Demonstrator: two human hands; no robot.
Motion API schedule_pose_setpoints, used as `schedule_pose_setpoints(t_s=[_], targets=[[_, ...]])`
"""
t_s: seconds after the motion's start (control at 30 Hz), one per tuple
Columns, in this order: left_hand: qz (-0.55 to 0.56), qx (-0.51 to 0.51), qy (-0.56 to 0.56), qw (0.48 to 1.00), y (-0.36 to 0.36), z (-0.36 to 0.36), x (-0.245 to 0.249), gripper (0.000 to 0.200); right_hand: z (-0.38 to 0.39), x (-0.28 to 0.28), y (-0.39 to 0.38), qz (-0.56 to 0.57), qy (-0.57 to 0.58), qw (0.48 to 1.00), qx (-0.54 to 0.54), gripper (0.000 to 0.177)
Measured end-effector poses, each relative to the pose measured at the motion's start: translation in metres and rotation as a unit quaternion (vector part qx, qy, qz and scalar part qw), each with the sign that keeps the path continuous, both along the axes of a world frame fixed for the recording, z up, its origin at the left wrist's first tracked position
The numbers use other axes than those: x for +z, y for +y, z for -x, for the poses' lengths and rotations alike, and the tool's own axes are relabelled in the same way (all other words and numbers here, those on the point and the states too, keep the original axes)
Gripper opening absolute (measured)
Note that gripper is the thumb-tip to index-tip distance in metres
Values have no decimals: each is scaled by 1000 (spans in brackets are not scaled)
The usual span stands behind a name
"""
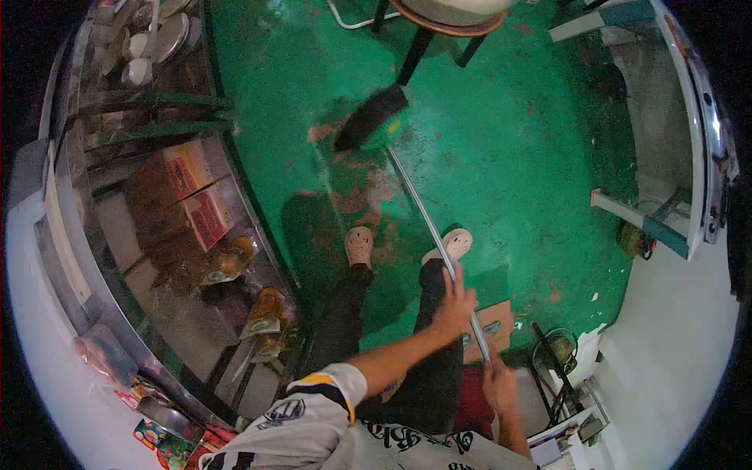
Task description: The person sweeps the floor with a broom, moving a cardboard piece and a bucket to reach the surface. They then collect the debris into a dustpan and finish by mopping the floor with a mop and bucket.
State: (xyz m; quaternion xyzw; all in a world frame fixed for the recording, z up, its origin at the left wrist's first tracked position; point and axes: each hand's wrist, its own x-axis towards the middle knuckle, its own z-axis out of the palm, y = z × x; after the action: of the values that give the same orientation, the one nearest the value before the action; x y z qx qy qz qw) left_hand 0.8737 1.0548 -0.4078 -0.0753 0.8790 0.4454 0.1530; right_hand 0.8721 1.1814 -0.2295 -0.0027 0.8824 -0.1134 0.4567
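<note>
A broom (417, 200) with a thin metal handle slants across the middle of the view. Its green head with dark bristles (374, 117) rests on the green floor, close to a stool leg. My left hand (454, 304) is closed around the handle partway down. Nearer my body, my right hand (499, 388) grips the handle's upper end. Both my feet, in light clogs, stand on the floor on either side of the view's centre, and the handle passes over the right clog (457, 242).
A stool (450, 25) stands ahead at the top. Along the left runs a metal shelf unit (251, 215) with cartons (205, 215), bagged goods and dishes. A white-framed rack (638, 211) is at the right. A cardboard box (493, 325) and dark cables lie near my right side.
</note>
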Motion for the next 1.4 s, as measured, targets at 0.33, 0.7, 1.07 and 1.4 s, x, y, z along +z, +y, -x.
schedule_pose_setpoints(t_s=[0.33, 0.7, 1.07, 1.4], targets=[[-73, 61, 58, 994, 154, 157, 36, 24, 124, 16, 168, -40, 182, 976, 114, 50], [236, -116, 68, 963, 83, 335, -137, 16, 300, -192, 144, 210, 106, 972, -15, 37], [208, -94, -60, 972, 125, 257, -60, 21, 202, -148, 180, 246, -7, 958, -146, 40], [242, -202, 77, 946, 26, 307, -115, 15, 242, -183, 72, 263, 21, 941, -214, 38]])
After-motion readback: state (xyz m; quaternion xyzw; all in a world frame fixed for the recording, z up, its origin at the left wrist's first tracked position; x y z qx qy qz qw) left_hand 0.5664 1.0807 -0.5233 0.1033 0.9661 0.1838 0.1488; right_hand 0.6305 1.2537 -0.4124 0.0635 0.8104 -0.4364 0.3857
